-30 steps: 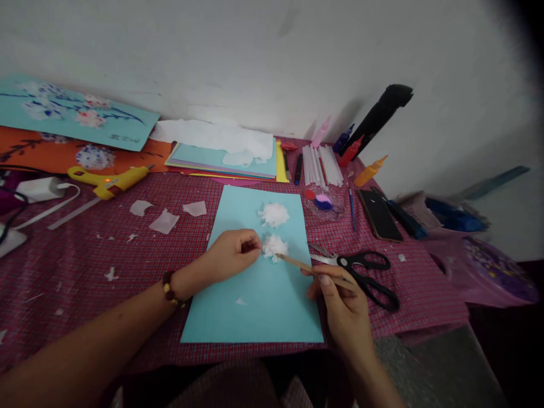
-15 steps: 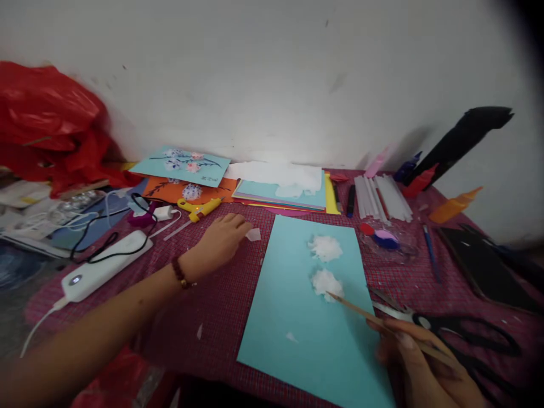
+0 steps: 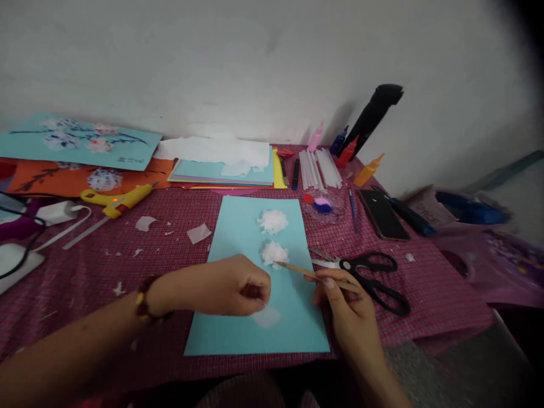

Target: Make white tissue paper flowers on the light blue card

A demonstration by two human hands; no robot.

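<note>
A light-blue sheet of paper [image 3: 221, 334] lies in front of me with two crumpled white paper flowers on it, the upper [image 3: 272, 221] and the lower [image 3: 274, 254]. My right hand [image 3: 346, 303] grips a thin wooden stick [image 3: 300, 270], its pointed tip at the lower flower. Over the sheet's left side, my left hand [image 3: 233, 286] is curled closed. A thin white paper square [image 3: 267, 317] shows at its fingertips, apparently pinched by one corner. Black-handled scissors [image 3: 361, 266] lie just beyond my right hand, blades towards the sheet.
Loose white squares [image 3: 199, 233] and scraps lie left of the sheet. A yellow glue gun [image 3: 119, 201], decorated cards [image 3: 80, 141] and a paper stack [image 3: 225, 170] stand behind. On the right are glue sticks [image 3: 321, 169], paint bottles [image 3: 369, 170] and a phone [image 3: 382, 214].
The view has turned right. My left hand has come from the scraps left of the sheet to above it, with a white paper square at its fingers. The stick stays at the lower flower.
</note>
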